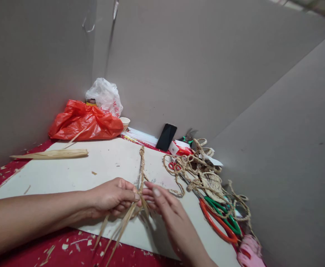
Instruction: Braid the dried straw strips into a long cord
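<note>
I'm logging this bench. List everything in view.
Braid: one, tan, centre
Loose strands: several, tan, front
Cord tangle: one, tan, right
Stalk: one, pale, left
Sheet: one, white, centre
Table: one, red, underneath
Large bag: one, red, back left
Sheer bag: one, white, behind
Jar: one, brown/yellow, back
Cup: one, white, back
Strips: several, white, back
Phone: one, black, back
Box: one, red/white, back
Cutter: one, grey/green, back
Small scissors: one, red, right
Large scissors: count unclear, orange/green, right
Bundle: one, pink, right
Scraps: many, pale, scattered
Walls: three, grey, around
Left hand: one, pinching braid
Right hand: one, beside braid
</note>
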A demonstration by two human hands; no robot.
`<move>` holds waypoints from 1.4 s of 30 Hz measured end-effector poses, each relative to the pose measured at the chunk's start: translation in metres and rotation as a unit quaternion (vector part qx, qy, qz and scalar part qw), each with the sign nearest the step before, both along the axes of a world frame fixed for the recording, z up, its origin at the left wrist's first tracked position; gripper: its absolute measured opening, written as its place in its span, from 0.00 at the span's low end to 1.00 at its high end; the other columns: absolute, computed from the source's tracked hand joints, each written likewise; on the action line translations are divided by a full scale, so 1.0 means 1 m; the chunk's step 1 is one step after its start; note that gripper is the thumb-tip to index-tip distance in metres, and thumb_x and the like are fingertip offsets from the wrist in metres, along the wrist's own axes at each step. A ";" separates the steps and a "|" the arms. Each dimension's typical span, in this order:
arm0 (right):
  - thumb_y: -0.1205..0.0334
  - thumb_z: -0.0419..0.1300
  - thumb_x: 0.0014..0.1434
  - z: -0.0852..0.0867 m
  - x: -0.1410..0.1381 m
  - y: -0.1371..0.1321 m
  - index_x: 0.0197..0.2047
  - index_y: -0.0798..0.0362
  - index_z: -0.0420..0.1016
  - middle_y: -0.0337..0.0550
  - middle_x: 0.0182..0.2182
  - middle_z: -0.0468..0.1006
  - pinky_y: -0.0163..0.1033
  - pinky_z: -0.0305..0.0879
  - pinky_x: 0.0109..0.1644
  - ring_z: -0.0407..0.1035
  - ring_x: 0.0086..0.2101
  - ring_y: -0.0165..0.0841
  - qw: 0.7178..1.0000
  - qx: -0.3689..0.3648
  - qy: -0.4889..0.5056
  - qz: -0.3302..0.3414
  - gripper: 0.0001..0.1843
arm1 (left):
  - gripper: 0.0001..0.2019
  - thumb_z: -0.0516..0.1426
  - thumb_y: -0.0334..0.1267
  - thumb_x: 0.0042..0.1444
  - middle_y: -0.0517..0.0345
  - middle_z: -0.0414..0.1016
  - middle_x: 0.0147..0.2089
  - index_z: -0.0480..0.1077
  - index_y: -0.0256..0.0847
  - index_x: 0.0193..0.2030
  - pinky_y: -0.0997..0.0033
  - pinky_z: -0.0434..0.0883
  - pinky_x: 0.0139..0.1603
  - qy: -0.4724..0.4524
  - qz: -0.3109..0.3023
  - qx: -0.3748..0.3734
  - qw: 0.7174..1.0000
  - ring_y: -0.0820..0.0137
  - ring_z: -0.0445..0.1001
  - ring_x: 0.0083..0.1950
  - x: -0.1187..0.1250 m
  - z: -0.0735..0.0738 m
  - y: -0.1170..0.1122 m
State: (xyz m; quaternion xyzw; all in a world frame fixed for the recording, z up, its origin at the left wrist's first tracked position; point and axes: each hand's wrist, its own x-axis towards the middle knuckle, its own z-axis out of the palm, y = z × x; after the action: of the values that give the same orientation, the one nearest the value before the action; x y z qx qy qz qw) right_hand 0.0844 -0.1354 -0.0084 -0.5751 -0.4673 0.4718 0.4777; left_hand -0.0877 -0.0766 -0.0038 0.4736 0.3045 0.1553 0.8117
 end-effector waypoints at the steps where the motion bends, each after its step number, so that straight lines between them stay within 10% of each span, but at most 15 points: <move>1: 0.46 0.58 0.55 -0.004 -0.004 0.000 0.44 0.52 0.73 0.44 0.34 0.75 0.37 0.64 0.38 0.67 0.33 0.34 0.998 -0.025 0.031 0.040 0.21 | 0.10 0.58 0.41 0.48 0.73 0.48 0.15 0.66 0.37 0.27 0.74 0.38 0.19 -0.001 -0.005 -0.001 1.000 0.82 0.40 0.16 0.001 -0.002 0.000; 5: 0.44 0.54 0.57 -0.012 -0.012 -0.001 0.33 0.54 0.71 0.32 0.17 0.63 0.30 0.54 0.21 0.53 0.17 0.24 0.975 -0.111 0.094 0.168 0.20 | 0.11 0.57 0.42 0.49 0.72 0.50 0.15 0.62 0.39 0.24 0.74 0.39 0.18 0.001 -0.011 0.012 1.000 0.82 0.42 0.15 0.002 -0.011 -0.001; 10: 0.44 0.55 0.56 -0.010 -0.002 0.005 0.25 0.56 0.67 0.29 0.14 0.57 0.29 0.37 0.15 0.44 0.14 0.20 0.965 -0.165 0.035 0.201 0.22 | 0.12 0.55 0.43 0.49 0.67 0.59 0.17 0.66 0.36 0.23 0.77 0.49 0.21 0.058 -0.021 0.129 0.990 0.80 0.50 0.19 0.003 -0.016 0.000; 17: 0.51 0.58 0.54 -0.023 -0.009 0.006 0.19 0.53 0.58 0.24 0.10 0.49 0.28 0.30 0.13 0.34 0.12 0.18 0.931 -0.236 0.216 0.177 0.20 | 0.10 0.50 0.38 0.52 0.64 0.62 0.20 0.68 0.36 0.24 0.78 0.53 0.23 0.196 -0.036 0.358 0.912 0.77 0.56 0.23 0.000 -0.013 -0.002; 25: 0.51 0.62 0.50 -0.031 -0.022 -0.004 0.21 0.55 0.65 0.24 0.08 0.50 0.27 0.31 0.13 0.36 0.11 0.18 0.947 -0.216 0.229 0.069 0.17 | 0.13 0.46 0.38 0.56 0.55 0.73 0.26 0.71 0.40 0.30 0.73 0.57 0.25 0.330 -0.076 0.564 0.753 0.70 0.66 0.24 -0.007 0.010 -0.014; 30: 0.49 0.63 0.49 -0.033 -0.027 -0.008 0.15 0.53 0.53 0.25 0.08 0.50 0.28 0.33 0.13 0.37 0.10 0.17 0.940 -0.221 0.254 0.054 0.25 | 0.09 0.50 0.30 0.51 0.52 0.74 0.30 0.70 0.36 0.38 0.71 0.59 0.25 0.379 -0.182 0.673 0.609 0.65 0.71 0.26 0.001 0.001 -0.037; 33: 0.52 0.64 0.49 -0.032 -0.027 -0.010 0.20 0.55 0.63 0.24 0.09 0.49 0.27 0.33 0.13 0.36 0.11 0.17 0.939 -0.219 0.257 0.062 0.19 | 0.09 0.54 0.28 0.48 0.48 0.74 0.34 0.71 0.36 0.36 0.70 0.59 0.25 0.368 -0.237 0.714 0.546 0.63 0.72 0.29 0.004 -0.003 -0.052; 38: 0.57 0.63 0.51 -0.026 -0.019 -0.008 0.28 0.59 0.71 0.23 0.11 0.47 0.26 0.31 0.14 0.33 0.13 0.17 0.928 -0.223 0.286 0.087 0.13 | 0.06 0.55 0.29 0.47 0.57 0.72 0.23 0.70 0.41 0.23 0.72 0.54 0.21 0.256 -0.306 0.629 0.667 0.72 0.63 0.21 -0.004 0.017 -0.057; 42: 0.59 0.65 0.49 -0.020 -0.012 -0.004 0.27 0.58 0.69 0.23 0.12 0.46 0.25 0.32 0.14 0.33 0.14 0.17 0.910 -0.222 0.335 0.105 0.12 | 0.11 0.49 0.35 0.54 0.61 0.68 0.21 0.68 0.40 0.24 0.75 0.56 0.26 0.238 -0.051 0.525 0.816 0.74 0.61 0.23 -0.009 0.020 -0.024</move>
State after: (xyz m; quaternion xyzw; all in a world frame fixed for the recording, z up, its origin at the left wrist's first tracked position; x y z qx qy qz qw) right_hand 0.0721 -0.1389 -0.0279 -0.4224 -0.2206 0.7758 0.4136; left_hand -0.0964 -0.1001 0.0160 0.8650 0.3354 0.1322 0.3489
